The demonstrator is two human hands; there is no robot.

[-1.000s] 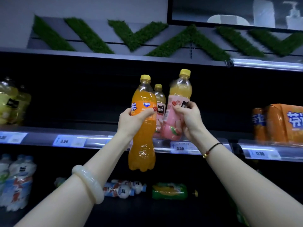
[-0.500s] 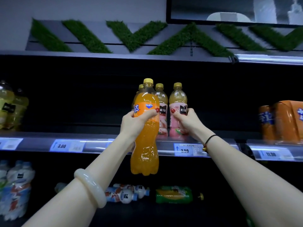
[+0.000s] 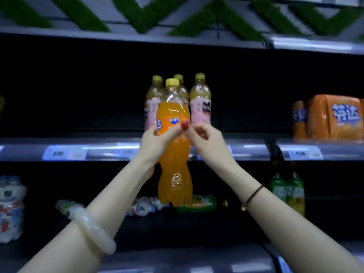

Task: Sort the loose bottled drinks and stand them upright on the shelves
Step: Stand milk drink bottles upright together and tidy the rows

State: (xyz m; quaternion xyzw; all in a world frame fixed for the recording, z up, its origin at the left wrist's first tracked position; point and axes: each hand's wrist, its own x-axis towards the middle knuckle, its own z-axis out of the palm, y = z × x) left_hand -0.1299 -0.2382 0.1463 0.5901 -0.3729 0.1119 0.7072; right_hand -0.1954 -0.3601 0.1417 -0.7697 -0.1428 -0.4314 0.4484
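While the left hand [image 3: 157, 142] clasps the orange Fanta bottle [image 3: 174, 154] around its label, holding it upright in front of the middle shelf [image 3: 246, 148], the right hand [image 3: 202, 138] sits just beside it, fingers loosely curled and holding nothing. Behind them, three pink-labelled juice bottles [image 3: 201, 103] stand upright on that shelf.

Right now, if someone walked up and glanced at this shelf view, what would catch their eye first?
The bright orange Fanta bottle held upright in the left hand at centre frame, in front of the middle shelf. Just behind it stand pink-labelled juice bottles on that shelf, with the right hand empty below them. On the shelf below, a green-labelled bottle lies on its side.
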